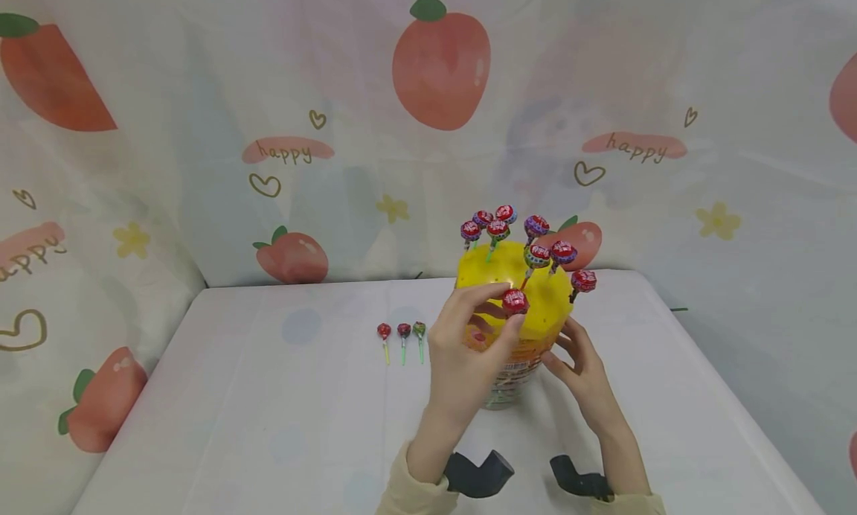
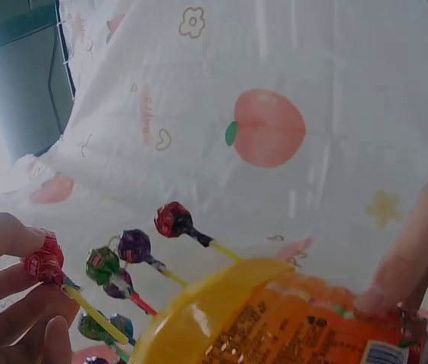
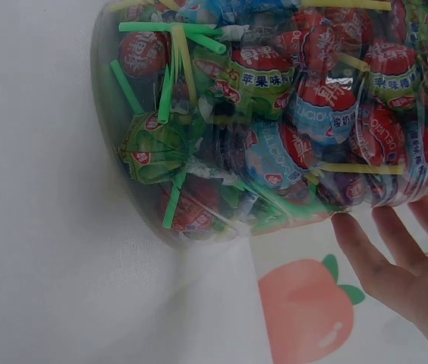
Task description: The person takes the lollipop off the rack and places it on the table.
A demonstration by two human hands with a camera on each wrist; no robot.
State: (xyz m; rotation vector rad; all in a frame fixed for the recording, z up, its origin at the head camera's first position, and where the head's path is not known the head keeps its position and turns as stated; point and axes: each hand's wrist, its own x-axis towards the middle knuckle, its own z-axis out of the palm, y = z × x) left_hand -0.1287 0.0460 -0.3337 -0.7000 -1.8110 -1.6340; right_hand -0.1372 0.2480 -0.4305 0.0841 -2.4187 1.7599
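In the head view my left hand pinches a red-wrapped lollipop between thumb and fingers, just over the yellow lid of a clear jar. Its yellow stick points toward the lid in the left wrist view. Several wrapped lollipops stand upright in the lid, among them a purple one and a red one at the right rim. My right hand grips the jar's right side, its fingers against the plastic in the right wrist view. Through the wall show many wrapped lollipops with green and yellow sticks.
Three loose lollipops lie in a row on the white table, left of the jar. Behind the table hangs a curtain printed with peaches. A black curved piece sits at each wrist.
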